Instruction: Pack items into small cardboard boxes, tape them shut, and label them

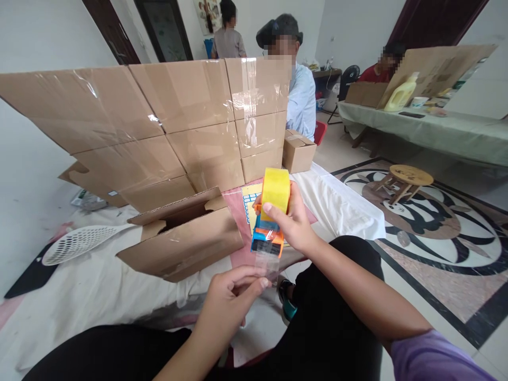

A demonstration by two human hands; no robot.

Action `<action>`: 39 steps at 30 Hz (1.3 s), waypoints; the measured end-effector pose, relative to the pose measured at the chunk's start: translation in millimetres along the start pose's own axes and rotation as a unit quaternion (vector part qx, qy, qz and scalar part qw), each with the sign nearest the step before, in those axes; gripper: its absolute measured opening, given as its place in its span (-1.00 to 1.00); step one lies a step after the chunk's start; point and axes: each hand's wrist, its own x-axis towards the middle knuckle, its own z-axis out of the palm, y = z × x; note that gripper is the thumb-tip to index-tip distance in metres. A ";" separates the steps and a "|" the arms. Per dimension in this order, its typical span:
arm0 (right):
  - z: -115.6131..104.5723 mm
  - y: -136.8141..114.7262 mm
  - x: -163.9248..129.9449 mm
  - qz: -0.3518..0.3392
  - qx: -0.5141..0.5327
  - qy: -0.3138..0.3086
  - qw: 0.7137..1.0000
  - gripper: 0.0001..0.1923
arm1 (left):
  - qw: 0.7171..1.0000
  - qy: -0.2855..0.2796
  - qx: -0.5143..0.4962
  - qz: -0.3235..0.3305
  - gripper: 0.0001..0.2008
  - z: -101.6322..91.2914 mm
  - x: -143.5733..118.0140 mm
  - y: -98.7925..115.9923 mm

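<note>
Right now my right hand [291, 222] is wrapped around an orange-and-blue handheld tape dispenser [266, 235] loaded with a yellow roll of tape [275, 190], fingers curled tight across the roll, so most of the dispenser's body sits hidden behind my palm. Just below it, my left hand [228, 299] pinches the loose clear end of the tape [266, 264] between thumb and fingertips; the strip is nearly see-through and I can hardly make out where its edge ends. Both hover over my dark-trousered lap, just beside the open brown cardboard box [184, 238] lying tilted on the white cloth [341, 203]. I cannot see inside that box. Behind it stands a stacked wall of taped brown cartons [166, 121], which hides the lower body of a seated person in a light shirt [300, 100]. A white mesh plastic swatter [77, 243] lies to the left, its handle out of view. Farther off, a yellow detergent bottle [400, 94] stands on a green-covered table [456, 132].
</note>
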 end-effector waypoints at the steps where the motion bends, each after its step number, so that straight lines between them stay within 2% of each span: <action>1: 0.0 -0.2 0.0 -0.004 -0.004 0.001 1.000 -0.51 | 1.000 -0.003 -0.004 -0.001 -0.64 -1.5 -0.5 0.3; 10: -2.6 6.3 -2.1 -0.038 -0.053 -0.010 0.998 -0.54 | 0.999 0.011 -0.023 -0.027 -0.62 -9.5 -17.0 17.4; 18: 6.3 -3.4 -7.2 -0.011 0.005 0.019 1.000 -0.52 | 0.998 -0.049 0.023 0.021 -0.69 -12.0 7.9 3.6; 23: 10.0 -1.3 -7.8 0.005 0.026 0.036 0.999 -0.53 | 0.997 -0.031 0.000 0.074 -0.71 -7.4 9.6 2.7; 32: 16.8 5.0 -9.2 0.052 0.063 0.064 0.995 -0.56 | 0.998 -0.003 -0.004 0.064 -0.67 -8.1 11.7 -2.9; 39: 20.5 6.6 -8.3 0.095 0.100 0.102 0.985 -0.59 | 0.991 0.011 0.042 0.125 -0.76 -12.0 11.7 -5.0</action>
